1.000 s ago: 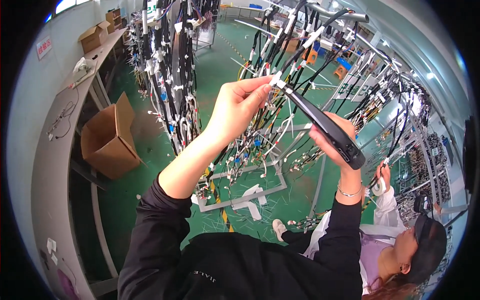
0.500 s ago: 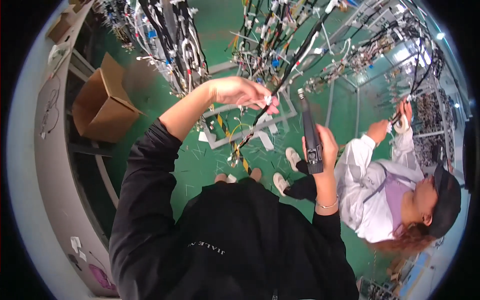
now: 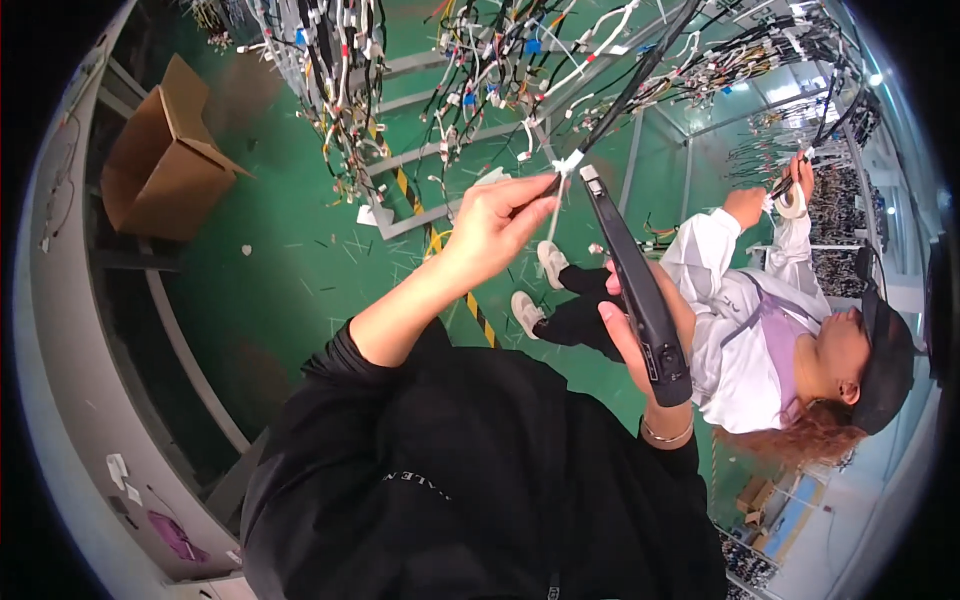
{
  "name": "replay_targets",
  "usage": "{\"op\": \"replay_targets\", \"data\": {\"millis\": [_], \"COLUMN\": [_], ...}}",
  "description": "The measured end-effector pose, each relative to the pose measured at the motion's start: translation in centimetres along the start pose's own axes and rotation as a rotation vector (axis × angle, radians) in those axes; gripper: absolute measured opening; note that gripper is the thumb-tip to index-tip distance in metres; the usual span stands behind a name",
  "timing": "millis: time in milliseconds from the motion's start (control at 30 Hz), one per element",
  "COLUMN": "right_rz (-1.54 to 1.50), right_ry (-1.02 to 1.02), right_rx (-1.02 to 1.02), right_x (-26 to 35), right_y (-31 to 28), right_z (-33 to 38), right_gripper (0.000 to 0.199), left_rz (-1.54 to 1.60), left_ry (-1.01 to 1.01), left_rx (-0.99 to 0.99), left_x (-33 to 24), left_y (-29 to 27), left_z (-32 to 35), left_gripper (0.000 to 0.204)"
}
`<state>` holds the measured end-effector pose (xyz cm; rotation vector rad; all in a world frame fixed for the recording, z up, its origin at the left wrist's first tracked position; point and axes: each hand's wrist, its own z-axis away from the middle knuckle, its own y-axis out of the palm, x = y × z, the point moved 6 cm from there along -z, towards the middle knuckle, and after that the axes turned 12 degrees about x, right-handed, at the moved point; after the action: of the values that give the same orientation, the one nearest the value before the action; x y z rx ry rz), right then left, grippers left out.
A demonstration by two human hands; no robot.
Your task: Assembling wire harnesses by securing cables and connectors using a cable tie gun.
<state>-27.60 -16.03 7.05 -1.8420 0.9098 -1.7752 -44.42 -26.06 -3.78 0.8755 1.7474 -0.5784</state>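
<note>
My left hand is closed in a pinch on the end of a black wire harness that slopes down from the upper right. A white cable tie sits around the harness just past my fingertips, its thin tail hanging down. In my right hand is a long black cable tie gun, gripped around its body. The gun's light-coloured nose points up and left, close beside the tie; whether they touch I cannot tell.
Bundles of wires with white connectors hang ahead over a grey metal frame. An open cardboard box stands at left by a grey bench. At right a co-worker in white handles cables and a tape roll. Scraps litter the green floor.
The cable tie gun has come up to the tie on the harness. My left hand has shifted its hold at the harness end, and the view has moved.
</note>
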Motion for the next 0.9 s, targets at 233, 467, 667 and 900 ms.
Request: {"op": "replay_targets", "data": {"millis": [233, 467, 667, 900], "right_rz": [0.078, 0.42, 0.512, 0.604], "right_ry": [0.05, -0.094, -0.206, -0.417], "right_rx": [0.061, 0.106, 0.058, -0.175], "right_x": [1.7, 3.0, 4.8, 0.7], "right_y": [-1.5, -2.4, -2.4, -1.0], "right_z": [1.9, 2.3, 0.8, 4.5], "right_gripper": [0.034, 0.041, 0.029, 0.043], "left_rz": [-0.56, -0.711, -0.69, 0.5], "left_ry": [0.26, 0.26, 0.219, -0.211], "left_rx": [-0.272, -0.306, -0.221, 0.55], "left_x": [-5.0, -7.0, -6.0, -0.4], "left_y": [1.8, 2.7, 1.4, 1.8], "left_z": [2.2, 3.7, 2.0, 2.1], "left_gripper": [0.025, 0.025, 0.029, 0.048]}}
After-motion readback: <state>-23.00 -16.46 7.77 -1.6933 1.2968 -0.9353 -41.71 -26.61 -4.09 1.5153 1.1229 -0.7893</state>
